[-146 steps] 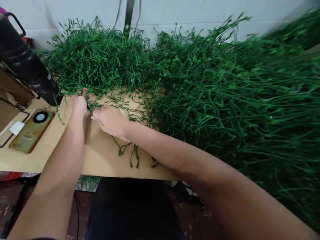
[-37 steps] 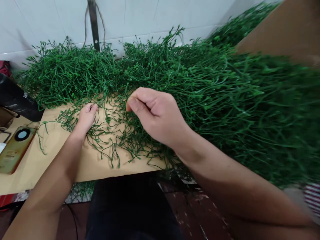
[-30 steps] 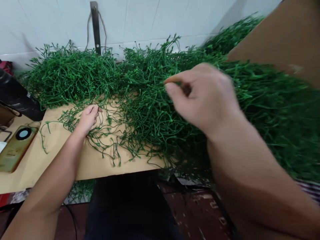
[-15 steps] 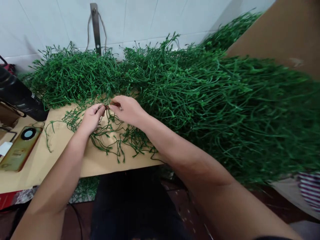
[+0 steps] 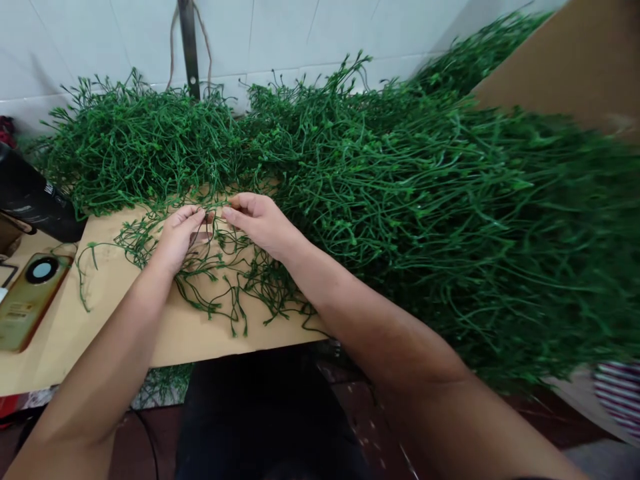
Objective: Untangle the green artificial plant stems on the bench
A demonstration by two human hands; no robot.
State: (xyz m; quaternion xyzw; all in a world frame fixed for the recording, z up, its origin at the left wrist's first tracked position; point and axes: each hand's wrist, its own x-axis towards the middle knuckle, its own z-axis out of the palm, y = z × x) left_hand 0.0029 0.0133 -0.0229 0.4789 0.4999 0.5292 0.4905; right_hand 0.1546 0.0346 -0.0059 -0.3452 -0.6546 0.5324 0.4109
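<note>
Over the cardboard-coloured work surface [image 5: 200,340], my left hand [image 5: 181,230] pinches a thin green plastic plant stem [image 5: 212,230] between thumb and fingers. Just to its right, my right hand [image 5: 255,217] is closed too, thumb against fingers, at the other side of the same thin strands. What exactly its fingertips grip is too small to make out. Loose green stems with small forked tips [image 5: 235,300] lie spread below and around both hands. A big heap of the same artificial greenery [image 5: 400,193] rises beside my right forearm.
Another pile of green stems [image 5: 145,143] lines the tiled wall at the back left. A black cylindrical object [image 5: 37,197] and a phone [image 5: 33,300] lie at the left. A metal strip [image 5: 189,47] stands against the wall. A cardboard panel [image 5: 565,63] leans at the back right.
My hands have drawn slightly apart, widening the gap between the fingertips. The whole view has shifted a little, with the phone and the black object now further left.
</note>
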